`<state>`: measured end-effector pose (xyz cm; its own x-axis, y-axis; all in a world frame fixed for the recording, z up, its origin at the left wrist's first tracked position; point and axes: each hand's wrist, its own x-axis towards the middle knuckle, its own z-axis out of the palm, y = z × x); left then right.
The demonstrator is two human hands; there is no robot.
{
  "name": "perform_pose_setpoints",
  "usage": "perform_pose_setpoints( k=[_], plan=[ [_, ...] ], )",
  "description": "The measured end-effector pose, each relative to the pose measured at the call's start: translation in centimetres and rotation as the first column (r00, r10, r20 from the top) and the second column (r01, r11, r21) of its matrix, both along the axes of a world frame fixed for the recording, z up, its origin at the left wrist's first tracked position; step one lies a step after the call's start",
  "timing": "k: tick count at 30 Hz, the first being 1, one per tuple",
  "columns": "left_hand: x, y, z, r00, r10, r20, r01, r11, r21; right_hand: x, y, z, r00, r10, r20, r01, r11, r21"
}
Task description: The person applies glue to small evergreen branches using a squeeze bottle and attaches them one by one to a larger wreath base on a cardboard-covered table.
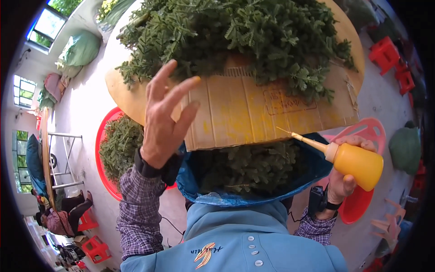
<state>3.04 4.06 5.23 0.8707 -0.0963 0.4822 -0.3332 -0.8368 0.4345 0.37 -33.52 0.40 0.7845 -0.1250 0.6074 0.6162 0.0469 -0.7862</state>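
My left hand (164,119) is raised with its fingers spread and holds nothing, in front of a sheet of brown cardboard (253,113) stained yellow. My right hand (344,174) grips a yellow squeeze bottle (355,162) whose thin nozzle points left at the cardboard's lower edge. A heap of green artificial fir sprigs (244,31) lies on the cardboard, on a round wooden table (120,93). In front of me a blue plastic bag (253,197) holds more green sprigs (249,165).
A red basket (103,149) of sprigs sits at lower left, and a red-pink basket (367,131) is behind my right hand. Red plastic stools (387,54) stand at upper right. Green sacks (81,47) lie at far left. A person (68,215) sits at lower left.
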Motion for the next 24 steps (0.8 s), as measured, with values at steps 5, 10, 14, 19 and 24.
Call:
perform_pose_setpoints(
  k=[5, 10, 14, 19, 24],
  plan=[
    [4.9, 3.8, -1.0, 0.984, 0.076, 0.16, -0.112, 0.967, 0.23, 0.4, 1.6, 0.4, 0.999, -0.03, -0.024, 0.03, 1.0, -0.004],
    [5.2, 3.8, -2.1, 0.99, 0.101, 0.095, -0.12, 0.966, 0.229, 0.5, 1.9, 0.5, 0.999, 0.031, -0.037, -0.031, 1.0, 0.002],
    [2.9, 1.8, -1.5, 0.998, 0.016, 0.058, -0.022, 0.993, 0.115, 0.5, 1.6, 0.4, 0.999, 0.034, -0.039, -0.034, 0.999, 0.002],
    [0.2, 0.4, -1.5, 0.97, -0.242, -0.013, 0.243, 0.968, 0.062, 0.3, 2.1, 0.8, 0.994, -0.069, -0.083, 0.069, 0.998, 0.001],
    [0.0, 0.0, -2.6, 0.941, -0.326, -0.094, 0.336, 0.932, 0.134, 0.2, 1.5, 0.6, 0.996, -0.07, -0.057, 0.069, 0.998, -0.013]
  ],
)
